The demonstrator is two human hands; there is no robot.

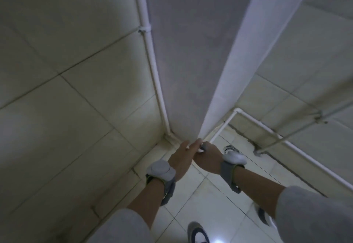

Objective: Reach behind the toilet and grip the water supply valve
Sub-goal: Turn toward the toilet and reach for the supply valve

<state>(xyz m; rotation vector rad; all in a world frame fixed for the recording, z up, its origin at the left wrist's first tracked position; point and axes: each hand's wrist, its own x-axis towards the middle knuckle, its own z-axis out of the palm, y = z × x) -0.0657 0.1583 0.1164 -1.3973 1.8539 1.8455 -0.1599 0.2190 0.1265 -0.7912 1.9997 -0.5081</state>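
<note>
No toilet is in view. My right hand [208, 158] is curled shut at the foot of a white partition panel [191, 70]. A small grey and white fitting [204, 145] peeks out of its fist; it looks like the water supply valve. A thin white pipe [223, 126] runs down to that spot from the right. My left hand [180, 158] lies alongside the right one with its fingers straight. Its fingertips touch the partition's bottom corner and hold nothing that I can see. Both wrists carry grey strapped bands.
A white pipe [152, 70] runs down the tiled wall at the left of the partition. A round floor drain [230, 149] sits just right of my hands. A metal rod [286, 137] and a low white pipe [305, 156] run along the right wall. My shoe [196, 233] stands on the tile floor.
</note>
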